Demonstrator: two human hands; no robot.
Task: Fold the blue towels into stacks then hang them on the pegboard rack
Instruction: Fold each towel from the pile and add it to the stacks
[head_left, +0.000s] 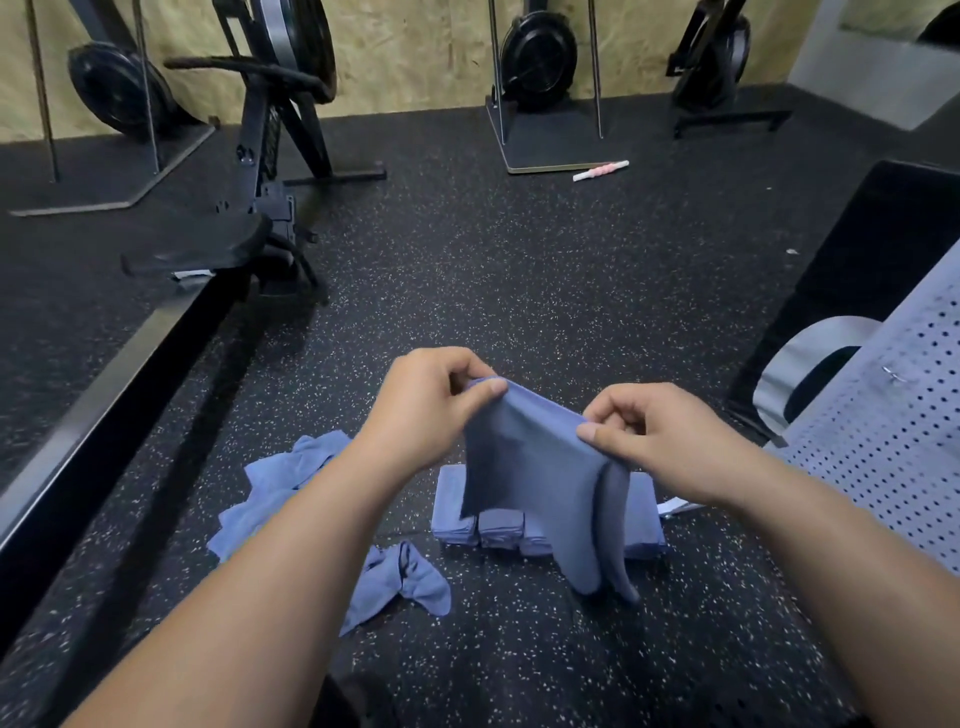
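Hands meet over a gym floor's laundry: the left hand (431, 400) and the right hand (660, 441) each pinch the top edge of a blue towel (535, 483) between thumb and curled fingers. They hold it up so that it hangs just in front of the folded stacks (498, 527), its lower tip near the speckled rubber floor (519, 286). The cloth looks already doubled, with a second layer hanging along its right side.

The fold in hand likely goes best if both pinches draw the top edge taut and level. The corners want matching before the cloth is lowered. The hanging tail should stay off the folded stacks, which a brush could knock askew.

Left of the stacks lie unfolded towels (280, 488), with one crumpled piece (410, 582) nearer the person; these appear to await folding. Right of the stacks stands the grey pegboard rack (893, 441), its perforated face close to the right forearm, so an outward swing of that elbow has little room. Bare floor on the person's side of the stacks offers the most room to lay the towel flat. A rowing machine's rail (104, 374) runs well to the left of the stacks, clear of the work.
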